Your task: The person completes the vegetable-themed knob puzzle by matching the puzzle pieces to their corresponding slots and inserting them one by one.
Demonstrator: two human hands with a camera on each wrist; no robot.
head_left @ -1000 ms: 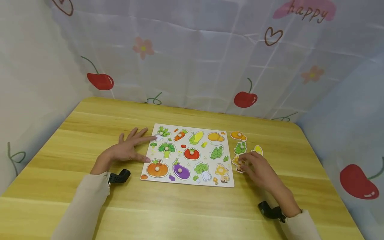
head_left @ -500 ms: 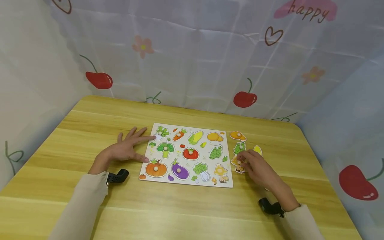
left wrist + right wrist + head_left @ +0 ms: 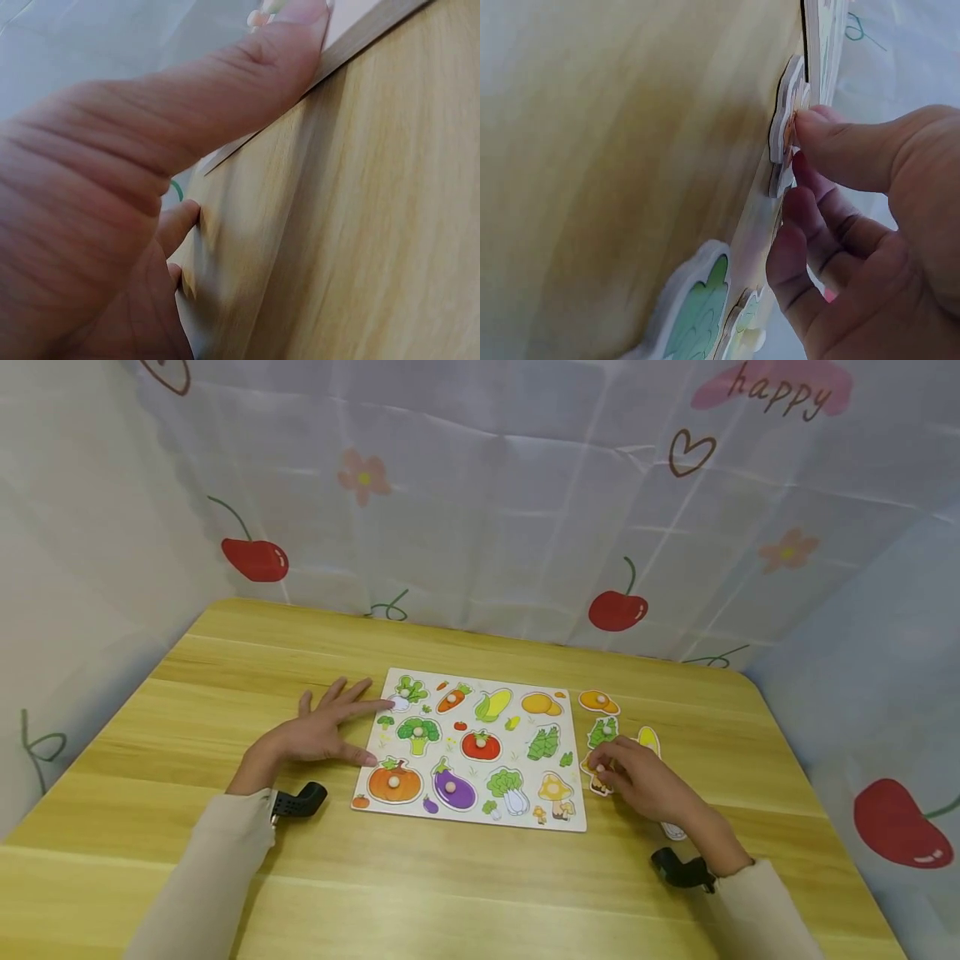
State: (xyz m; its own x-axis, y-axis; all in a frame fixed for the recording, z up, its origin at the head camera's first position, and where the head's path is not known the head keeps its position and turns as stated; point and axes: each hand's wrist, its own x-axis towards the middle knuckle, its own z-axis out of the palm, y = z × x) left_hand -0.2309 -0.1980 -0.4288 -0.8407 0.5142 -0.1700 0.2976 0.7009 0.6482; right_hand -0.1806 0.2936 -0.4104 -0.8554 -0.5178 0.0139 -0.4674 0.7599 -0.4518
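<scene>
A vegetable knob puzzle board (image 3: pixel 513 752) lies flat on the table. My left hand (image 3: pixel 318 735) has its fingers spread, with index finger and thumb resting on the board's left edge; the left wrist view shows the thumb (image 3: pixel 262 64) over that edge. Just right of the board, my right hand (image 3: pixel 648 781) pinches the knob of a mushroom puzzle piece (image 3: pixel 600 784). In the right wrist view, thumb and index finger meet at the mushroom piece's face (image 3: pixel 784 124); whether it is off the table I cannot tell.
Beside the board's right edge lie a potato piece (image 3: pixel 597 701) and a green leafy piece (image 3: pixel 602 731). A corn piece (image 3: pixel 648 740) and a white-ended piece (image 3: pixel 673 832) are partly behind my right hand. Knobbed pieces, including a tomato (image 3: pixel 480 747), sit in the board.
The view shifts slightly. My right fingers have closed in on the mushroom piece's knob, and the white-ended piece shows more below that hand. My left hand stays in place.
</scene>
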